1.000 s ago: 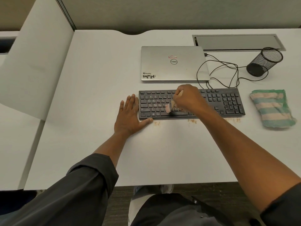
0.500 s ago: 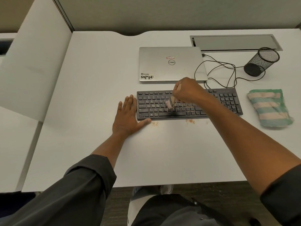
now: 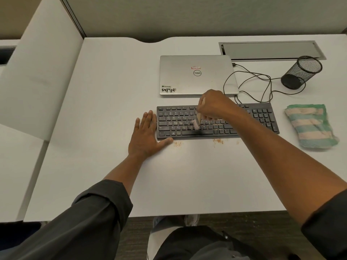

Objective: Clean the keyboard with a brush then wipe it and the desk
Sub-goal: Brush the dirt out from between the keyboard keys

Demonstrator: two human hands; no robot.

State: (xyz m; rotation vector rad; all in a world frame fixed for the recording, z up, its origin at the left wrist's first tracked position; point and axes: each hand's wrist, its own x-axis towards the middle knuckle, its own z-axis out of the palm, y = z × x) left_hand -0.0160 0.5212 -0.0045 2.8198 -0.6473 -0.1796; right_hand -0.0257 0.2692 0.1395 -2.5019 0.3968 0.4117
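Observation:
A black keyboard [image 3: 176, 122] lies across the middle of the white desk [image 3: 105, 102]. My right hand [image 3: 214, 105] grips a small brush [image 3: 196, 123] with a wooden handle; its pale bristles touch the keys near the keyboard's middle. My left hand [image 3: 145, 136] lies flat on the desk against the keyboard's left end, fingers straight and the thumb along the front edge. Brown crumbs [image 3: 217, 141] are scattered on the desk just in front of the keyboard. A green and beige striped cloth [image 3: 310, 125] lies folded to the right of the keyboard.
A closed silver laptop [image 3: 197, 75] sits behind the keyboard, with black cables [image 3: 253, 81] looping to its right. A black mesh pen cup [image 3: 302, 72] lies tipped at the back right. A metal cable hatch [image 3: 270, 50] is set into the desk's rear. A partition panel [image 3: 37, 72] stands left.
My right hand swept the brush up from the lower keys, then down again over the middle rows. The left hand has stayed put.

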